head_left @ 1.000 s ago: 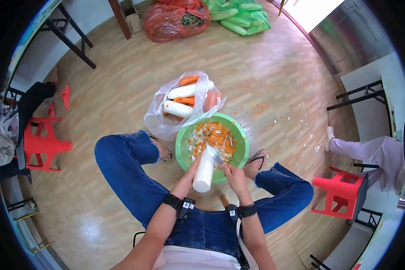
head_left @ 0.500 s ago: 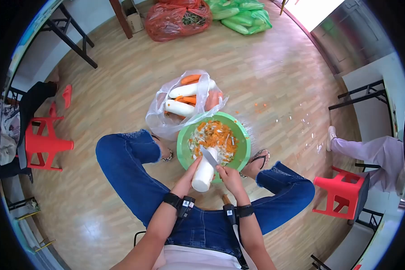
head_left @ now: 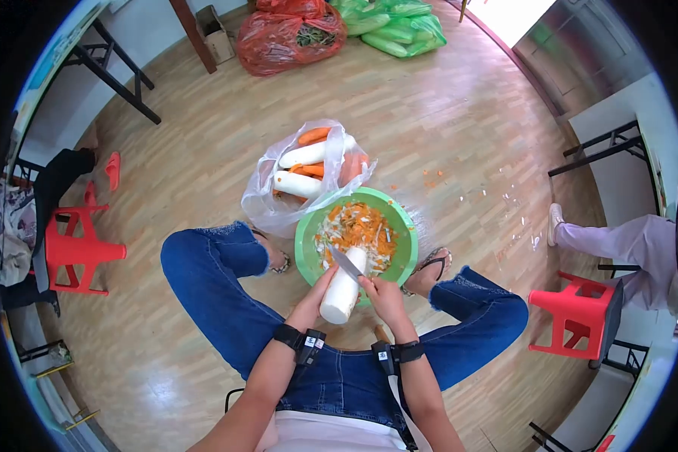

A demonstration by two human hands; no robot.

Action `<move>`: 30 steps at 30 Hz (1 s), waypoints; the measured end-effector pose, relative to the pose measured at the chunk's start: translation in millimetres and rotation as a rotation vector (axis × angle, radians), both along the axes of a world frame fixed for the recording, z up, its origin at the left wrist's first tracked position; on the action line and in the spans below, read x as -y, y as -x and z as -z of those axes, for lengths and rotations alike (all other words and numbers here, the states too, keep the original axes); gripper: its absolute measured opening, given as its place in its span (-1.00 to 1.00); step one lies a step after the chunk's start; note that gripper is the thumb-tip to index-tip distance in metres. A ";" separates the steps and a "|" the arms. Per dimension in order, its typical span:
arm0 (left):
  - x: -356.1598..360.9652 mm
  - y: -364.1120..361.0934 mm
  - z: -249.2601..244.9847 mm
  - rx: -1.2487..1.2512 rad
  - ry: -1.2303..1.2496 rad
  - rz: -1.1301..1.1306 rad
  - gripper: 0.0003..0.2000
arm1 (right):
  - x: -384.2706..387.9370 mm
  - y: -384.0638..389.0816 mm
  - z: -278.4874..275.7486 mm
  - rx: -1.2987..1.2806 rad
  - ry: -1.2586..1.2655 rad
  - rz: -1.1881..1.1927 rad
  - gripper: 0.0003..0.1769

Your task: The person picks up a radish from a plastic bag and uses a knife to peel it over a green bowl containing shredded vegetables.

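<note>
Two hands meet over a green basin [head_left: 304,239] on the floor between the person's knees. The left hand [head_left: 316,291] is wrapped around the near end of a white daikon radish [head_left: 342,291] and tilts its far end over the basin rim, likely so the shavings drop onto the orange and white peelings [head_left: 358,226] inside. The right hand [head_left: 385,297] is closed around a knife [head_left: 346,264], its blade lying flat on the radish's upper end. A clear plastic bag [head_left: 267,197] of daikon and carrots touches the basin's far side, within reach. A red stool [head_left: 572,313] stands to the right.
</note>
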State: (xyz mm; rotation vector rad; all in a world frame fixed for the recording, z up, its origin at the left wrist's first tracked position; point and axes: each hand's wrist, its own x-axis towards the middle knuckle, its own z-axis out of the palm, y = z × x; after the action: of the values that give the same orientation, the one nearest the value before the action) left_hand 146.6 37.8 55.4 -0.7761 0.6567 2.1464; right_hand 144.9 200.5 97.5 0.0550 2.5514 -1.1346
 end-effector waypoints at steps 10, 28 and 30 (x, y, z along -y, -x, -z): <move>-6.2 -4.6 2.6 0.004 -0.028 0.084 -0.52 | -7.2 20.6 26.4 -0.047 -0.262 0.145 -0.47; -4.5 -4.8 15.5 -0.056 0.209 0.246 -0.56 | -4.7 17.5 9.3 0.022 -0.257 -0.052 -0.47; -5.8 -5.3 13.8 -0.063 0.205 0.258 -0.56 | -6.0 19.2 13.1 0.006 -0.223 0.047 -0.47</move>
State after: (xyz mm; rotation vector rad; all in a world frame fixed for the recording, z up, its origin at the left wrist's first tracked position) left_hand 151.9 43.7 41.6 -0.6911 0.9676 1.8935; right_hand 125.7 206.4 84.4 0.1736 2.6735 -0.8592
